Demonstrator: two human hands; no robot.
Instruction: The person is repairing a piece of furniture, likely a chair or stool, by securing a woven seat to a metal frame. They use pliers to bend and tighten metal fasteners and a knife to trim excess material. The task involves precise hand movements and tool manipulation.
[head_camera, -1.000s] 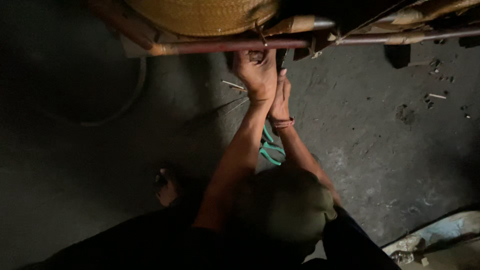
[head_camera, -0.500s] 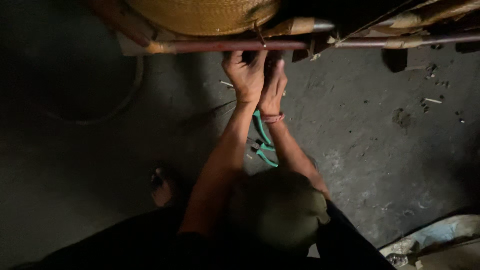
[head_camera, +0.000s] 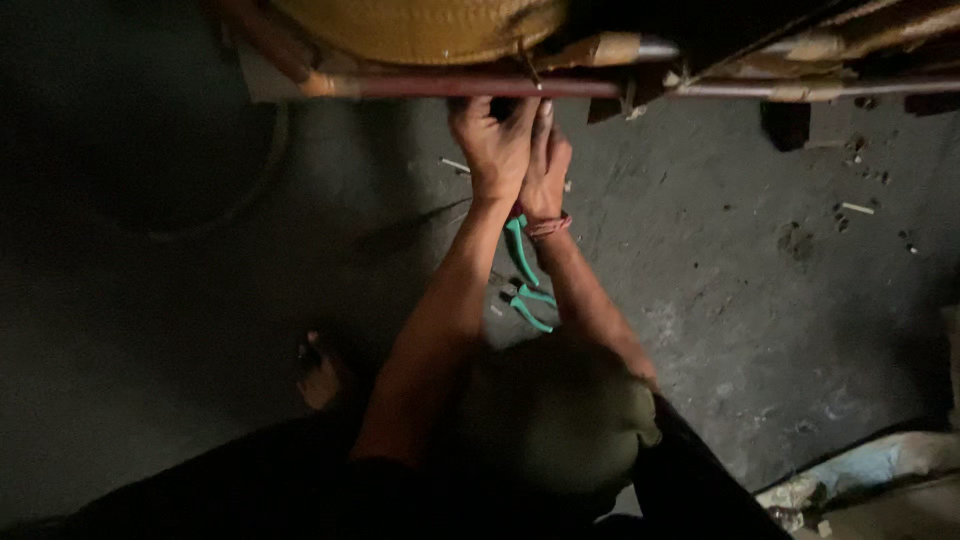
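A dark concrete floor fills most of the view, scuffed and littered with small chips. Across the top runs a frame of cane, with a woven yellow seat above a long reddish rod that stretches from the left bend toward the right edge. The person's bent knee sits low in the middle, a bare foot beside it on the floor. Both forearms reach up from there to the rod. The left hand is curled at the rod from below, fingers closed on it as far as the dim light shows; the right hand presses close against the left, a band at the wrist, and I cannot tell whether it grips the rod, a binding strip or nothing. On the floor between the forearms lie green-handled pliers, apart from both hands. The risk, as I judge it, comes from the poor light and the crowded grip: with the two hands touching on one spot, a slip could let the rod twist or a wrap loosen, and the pliers lie where a shifting knee could knock them away.
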